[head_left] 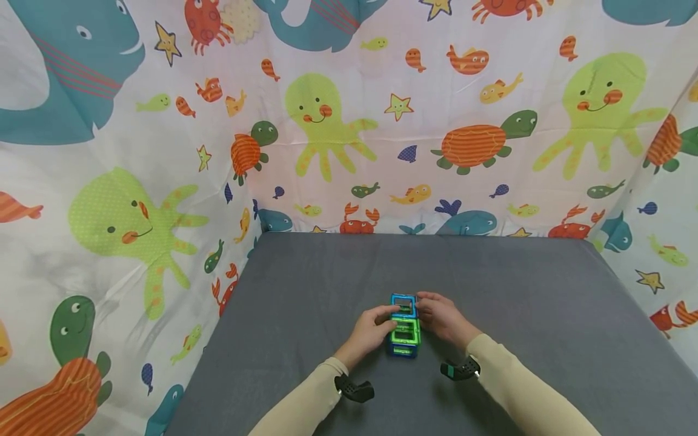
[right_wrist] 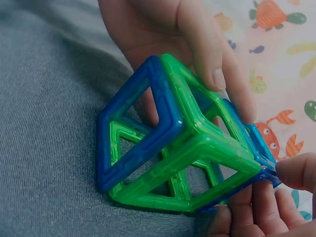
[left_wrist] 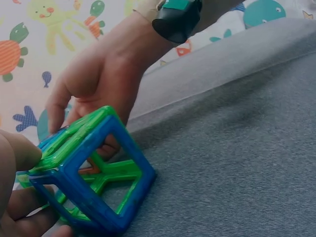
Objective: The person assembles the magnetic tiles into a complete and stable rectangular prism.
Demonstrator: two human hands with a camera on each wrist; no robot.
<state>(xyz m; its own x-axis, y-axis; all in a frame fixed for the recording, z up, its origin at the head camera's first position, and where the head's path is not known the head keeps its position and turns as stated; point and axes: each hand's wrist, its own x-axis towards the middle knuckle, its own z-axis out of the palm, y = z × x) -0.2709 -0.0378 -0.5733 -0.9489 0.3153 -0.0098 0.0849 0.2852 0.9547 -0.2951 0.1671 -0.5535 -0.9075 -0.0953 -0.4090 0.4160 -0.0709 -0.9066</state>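
A structure of see-through magnetic tiles stands on the grey cloth, with a green and blue cube (head_left: pixel 405 333) at its near end and blue square tiles (head_left: pixel 403 298) at its far end. My left hand (head_left: pixel 371 330) holds the structure from the left, its thumb (right_wrist: pixel 217 79) along the green top edge in the right wrist view. From the right, my right hand (head_left: pixel 443 320) pinches the blue tiles near the far corner, with its thumb (right_wrist: pixel 298 170) above and its fingers curled beneath. The tiles hide part of the fingers.
Grey cloth (head_left: pixel 316 278) covers the table on all sides of the structure. Behind and to the sides hangs a white curtain (head_left: pixel 382 200) printed with sea animals. Dark bands (head_left: pixel 354 389) sit on both wrists.
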